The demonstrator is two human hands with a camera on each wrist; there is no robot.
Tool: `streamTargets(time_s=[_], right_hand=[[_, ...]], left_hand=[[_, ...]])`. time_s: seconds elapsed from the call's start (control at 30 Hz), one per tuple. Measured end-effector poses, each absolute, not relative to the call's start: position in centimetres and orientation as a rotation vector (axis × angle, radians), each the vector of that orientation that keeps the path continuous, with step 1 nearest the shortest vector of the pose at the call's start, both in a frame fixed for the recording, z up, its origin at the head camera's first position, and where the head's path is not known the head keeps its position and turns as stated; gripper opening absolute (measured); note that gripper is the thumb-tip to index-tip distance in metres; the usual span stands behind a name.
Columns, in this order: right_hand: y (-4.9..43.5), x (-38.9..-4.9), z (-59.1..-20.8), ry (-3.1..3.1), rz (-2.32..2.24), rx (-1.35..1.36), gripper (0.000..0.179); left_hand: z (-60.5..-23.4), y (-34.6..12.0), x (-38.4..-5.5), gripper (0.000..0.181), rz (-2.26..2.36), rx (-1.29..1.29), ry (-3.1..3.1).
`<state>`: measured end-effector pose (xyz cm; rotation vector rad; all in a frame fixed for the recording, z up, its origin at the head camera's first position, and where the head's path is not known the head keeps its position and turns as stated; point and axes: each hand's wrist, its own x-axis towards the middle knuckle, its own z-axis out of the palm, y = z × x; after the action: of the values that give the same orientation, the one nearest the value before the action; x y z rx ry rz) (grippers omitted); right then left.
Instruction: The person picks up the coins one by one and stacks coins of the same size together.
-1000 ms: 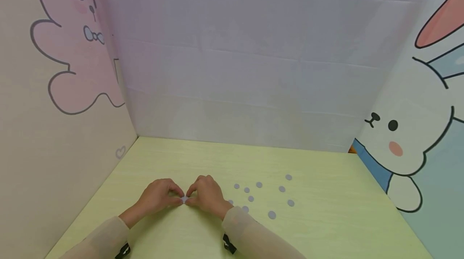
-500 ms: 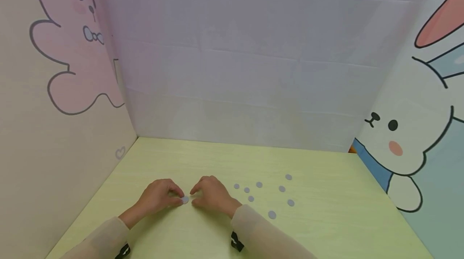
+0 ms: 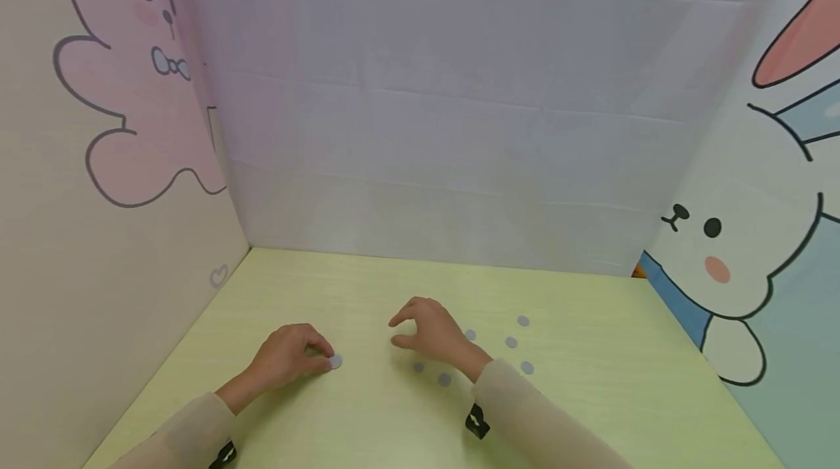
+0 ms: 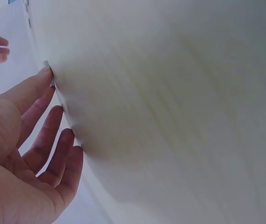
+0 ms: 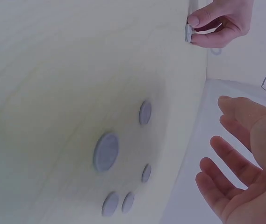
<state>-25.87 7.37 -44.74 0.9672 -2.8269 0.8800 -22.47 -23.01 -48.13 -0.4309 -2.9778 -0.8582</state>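
Fingers of the left hand pinch a gray disc by its edge at the table; a light, steady hold would suit it. The right hand, fingers parted, holds nothing near loose discs, probably best lifted by their rims.

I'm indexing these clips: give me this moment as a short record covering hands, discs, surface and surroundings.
Left hand: thumb and finger pinch a grey disc; single or stacked, unclear
Right hand: raised over the tabletop, fingers apart, nothing visibly held
Loose discs: several, grey, lying flat and scattered; full count unclear
Surface: pale yellow
Backdrop: creased pale cloth
Side walls: pink cartoon figure left, cartoon rabbit right
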Motion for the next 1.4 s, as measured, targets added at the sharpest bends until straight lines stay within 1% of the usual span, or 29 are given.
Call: streamTargets(time_s=[0.33,0.63,0.83,1.1,1.4], right_hand=[[11.2,-25.1,-45.1,-2.826,0.889,0.927,0.021],[12.8,-24.3,-45.9,-2.814,0.873,0.965,0.021],[13.0,-24.0,-46.4,-2.841,0.799,0.97,0.02],[12.1,-23.9,-47.4,-2.833,0.609,1.029,0.016],[11.5,-23.5,-47.6,-2.848,0.593,1.024,0.011]], left_hand=[[-48.2,-23.0,-22.4,0.015,-0.865,-0.427,-2.978],[-48.1,-22.9,-22.3,0.015,-0.883,-0.42,-2.982],[-48.0,-23.0,-22.3,0.015,-0.88,-0.428,-2.982],[-48.1,-23.1,-22.5,0.015,-0.879,-0.427,-2.988],[-48.2,-23.0,-22.4,0.015,-0.872,-0.404,-2.996]])
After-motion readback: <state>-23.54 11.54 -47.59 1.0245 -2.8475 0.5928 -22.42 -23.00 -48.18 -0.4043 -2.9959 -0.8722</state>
